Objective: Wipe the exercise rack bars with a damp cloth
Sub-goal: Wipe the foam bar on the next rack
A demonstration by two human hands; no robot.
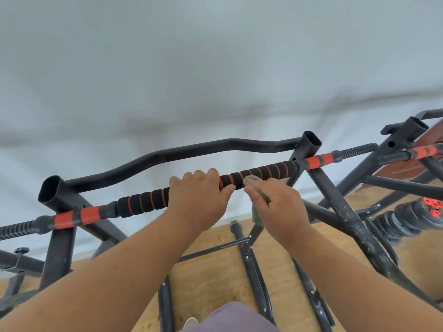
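A black exercise rack carries a bar wrapped in black foam with red rings, running from lower left to upper right. My left hand grips this bar near its middle, fingers curled over the top. Just to its right, my right hand holds a grey-green cloth against the foam, and a tail of the cloth hangs below the hand. A bare curved black bar runs behind the foam bar.
Open tube posts stand at the left and right ends of the bar. A stack of black weight plates on a second barbell sits at the right. The wooden floor lies below, with a white wall behind.
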